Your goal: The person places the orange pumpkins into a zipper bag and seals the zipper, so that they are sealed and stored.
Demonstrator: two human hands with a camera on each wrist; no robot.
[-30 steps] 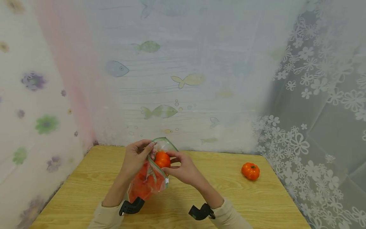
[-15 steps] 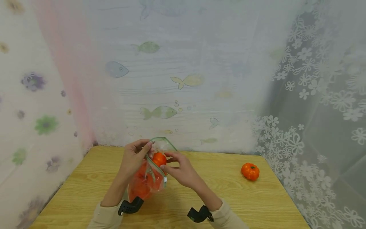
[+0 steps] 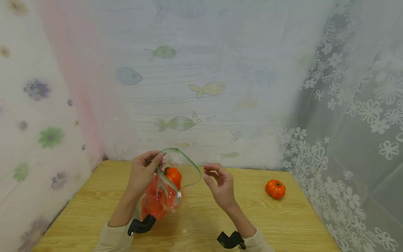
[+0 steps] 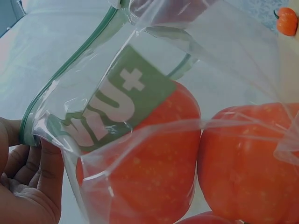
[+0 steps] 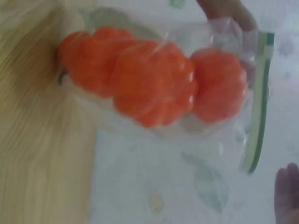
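Note:
My left hand (image 3: 143, 171) pinches the rim of a clear zip bag (image 3: 192, 176) with a green-edged mouth and a white slider. Several small orange pumpkins (image 5: 154, 84) sit inside it; one pumpkin (image 3: 173, 177) with a dark green stem lies just within the mouth. In the left wrist view, fingers (image 4: 46, 172) hold the bag's edge, and a green printed label (image 4: 126, 102) shows on the plastic. To the right of the bag, apart from it, my right hand (image 3: 221, 185) is raised with loosely bent fingers and nothing in them.
Another orange pumpkin (image 3: 275, 189) stands by itself on the right part of the wooden table (image 3: 252, 217). Patterned curtains (image 3: 252, 133) hang close behind the table and along both sides. Black wrist cameras (image 3: 231, 240) sit on both wrists.
My right hand has let go of the pumpkin and moved right, away from the bag. That pumpkin has settled in the bag's mouth, which now gapes wider. The left hand has shifted slightly left.

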